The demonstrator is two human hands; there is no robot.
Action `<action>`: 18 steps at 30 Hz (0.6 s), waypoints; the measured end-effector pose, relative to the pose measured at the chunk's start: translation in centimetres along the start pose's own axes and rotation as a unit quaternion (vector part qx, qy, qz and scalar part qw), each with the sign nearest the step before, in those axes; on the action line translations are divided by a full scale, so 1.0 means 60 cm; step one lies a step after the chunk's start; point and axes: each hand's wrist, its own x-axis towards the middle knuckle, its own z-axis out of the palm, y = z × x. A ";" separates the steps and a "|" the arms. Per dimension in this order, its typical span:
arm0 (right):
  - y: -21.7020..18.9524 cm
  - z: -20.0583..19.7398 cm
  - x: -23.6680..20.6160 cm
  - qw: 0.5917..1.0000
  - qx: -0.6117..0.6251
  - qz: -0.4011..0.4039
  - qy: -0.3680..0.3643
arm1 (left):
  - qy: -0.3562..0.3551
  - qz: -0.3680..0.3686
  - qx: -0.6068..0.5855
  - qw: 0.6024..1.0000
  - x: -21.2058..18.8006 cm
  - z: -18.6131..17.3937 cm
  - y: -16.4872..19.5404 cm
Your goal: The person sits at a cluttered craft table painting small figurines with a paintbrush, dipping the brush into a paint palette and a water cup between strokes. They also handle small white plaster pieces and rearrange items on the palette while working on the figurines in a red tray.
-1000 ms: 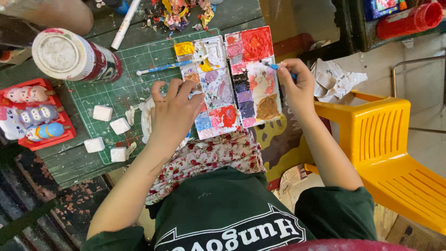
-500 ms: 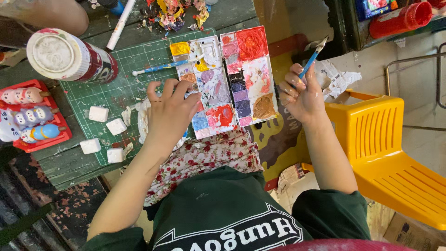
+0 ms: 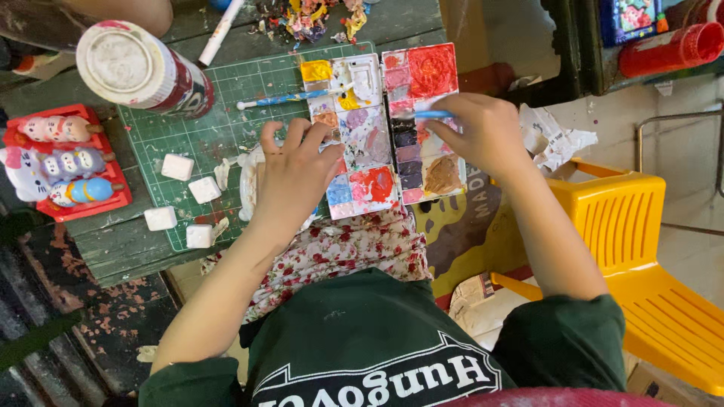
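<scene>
Centrally, one open paint palette (image 3: 381, 132), two hinged halves with many paint-smeared wells, lies at the near edge of a green cutting mat (image 3: 226, 105). One blue-handled brush (image 3: 431, 114) is pinched in the right hand (image 3: 483, 136), fingers curled around it, its tip over the palette's right half. The left hand (image 3: 294, 177) rests palm down, fingers spread and gripping nothing, on the palette's left edge and a white piece beneath it. A second brush (image 3: 283, 99) lies on the mat, touching the palette's left half. Four small white blocks (image 3: 178, 166) sit on the mat's left part. One red-and-white can (image 3: 143, 68) lies tilted at the mat's far corner. One red tray (image 3: 64, 162) holds three painted figurines. One yellow plastic chair (image 3: 648, 264) stands to the right, beside crumpled paper (image 3: 554, 139).
</scene>
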 end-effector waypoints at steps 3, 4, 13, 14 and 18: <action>-0.022 0.003 0.038 0.996 -0.032 -0.075 -0.032 | -0.001 -0.002 0.010 1.000 0.000 0.002 0.001; -0.026 0.004 0.047 0.993 -0.044 -0.102 -0.043 | -0.002 -0.004 0.014 1.000 0.000 0.003 0.001; -0.026 0.031 0.058 0.978 -0.154 -0.132 -0.057 | -0.005 -0.006 0.024 1.000 -0.001 0.009 -0.002; -0.025 0.031 0.055 0.976 -0.161 -0.137 -0.056 | -0.005 -0.006 0.023 1.000 -0.001 0.009 -0.002; -0.022 0.033 0.049 0.968 -0.172 -0.172 -0.060 | -0.011 -0.009 0.022 1.000 0.000 0.010 -0.001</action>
